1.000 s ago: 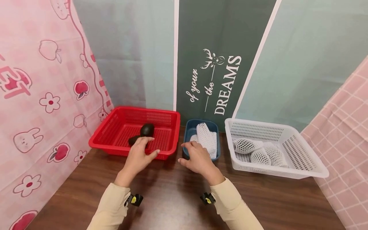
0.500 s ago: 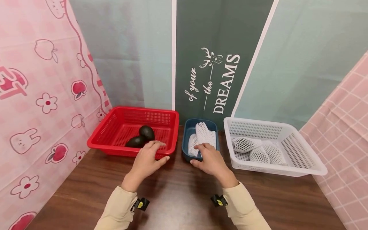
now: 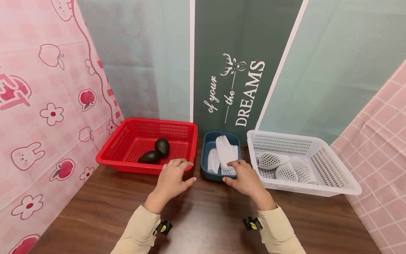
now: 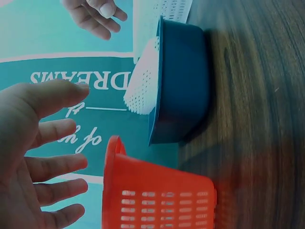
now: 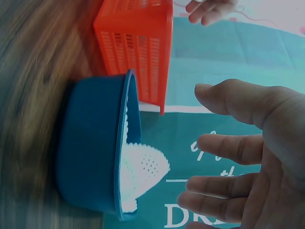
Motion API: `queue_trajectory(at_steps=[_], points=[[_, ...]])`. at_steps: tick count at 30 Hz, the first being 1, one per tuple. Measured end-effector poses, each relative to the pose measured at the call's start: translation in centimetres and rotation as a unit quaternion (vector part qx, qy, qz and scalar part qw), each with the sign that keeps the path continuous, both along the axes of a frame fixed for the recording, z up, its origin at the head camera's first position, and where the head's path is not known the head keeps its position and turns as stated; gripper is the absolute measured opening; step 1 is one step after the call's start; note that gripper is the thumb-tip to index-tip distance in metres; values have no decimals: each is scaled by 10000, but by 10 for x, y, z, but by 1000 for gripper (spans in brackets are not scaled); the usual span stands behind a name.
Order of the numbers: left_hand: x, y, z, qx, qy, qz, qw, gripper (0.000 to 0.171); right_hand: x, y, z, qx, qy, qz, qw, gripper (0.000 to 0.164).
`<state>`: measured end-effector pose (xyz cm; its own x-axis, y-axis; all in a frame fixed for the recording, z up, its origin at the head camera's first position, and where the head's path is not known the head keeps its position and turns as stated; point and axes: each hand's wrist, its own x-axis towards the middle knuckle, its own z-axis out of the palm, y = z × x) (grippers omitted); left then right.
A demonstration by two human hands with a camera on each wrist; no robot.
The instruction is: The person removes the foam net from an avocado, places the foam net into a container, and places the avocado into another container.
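My left hand hovers by the near right corner of the red basket, its fingers relaxed and holding nothing. Two dark avocados lie against each other inside that basket. Over the near right edge of the blue bin is my right hand, also bare, with fingers loosely spread. White foam net sleeves fill the bin, one sticking up past its rim. In the right wrist view the fingers stand apart from the bin and the sleeves.
At the right stands a white basket holding several net-wrapped fruits. All three containers line the back of the brown wooden table. Behind them hangs a green printed curtain; pink cloths flank both sides.
Both hands have shifted right and slightly toward the person. The left has drawn back from over the avocados, and the right has moved from the bin's left side to its right. The containers stay put.
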<state>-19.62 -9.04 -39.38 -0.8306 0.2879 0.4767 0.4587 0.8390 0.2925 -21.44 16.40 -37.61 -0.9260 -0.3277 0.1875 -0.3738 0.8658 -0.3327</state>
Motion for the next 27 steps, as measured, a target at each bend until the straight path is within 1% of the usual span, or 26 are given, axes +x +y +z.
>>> queue_trajectory(at_steps=[6,9,15,21,27], points=[[-1,8,-4,-42,37,-222,9997,40,-2,13,0,7,16,-34,10000,49],[-1,12,-6,-58,62,-354,9993,39,-4,20,-1,-38,119,-48,9999,47],[-3,18,-8,-168,-30,-512,9985,39,-7,34,0,-69,247,-109,9996,47],[-4,23,-9,-268,-116,-586,9979,41,-9,47,-1,-171,143,-156,9996,45],[-5,28,-10,-372,-124,-678,9969,41,-10,64,1,-303,-63,-359,9989,47]])
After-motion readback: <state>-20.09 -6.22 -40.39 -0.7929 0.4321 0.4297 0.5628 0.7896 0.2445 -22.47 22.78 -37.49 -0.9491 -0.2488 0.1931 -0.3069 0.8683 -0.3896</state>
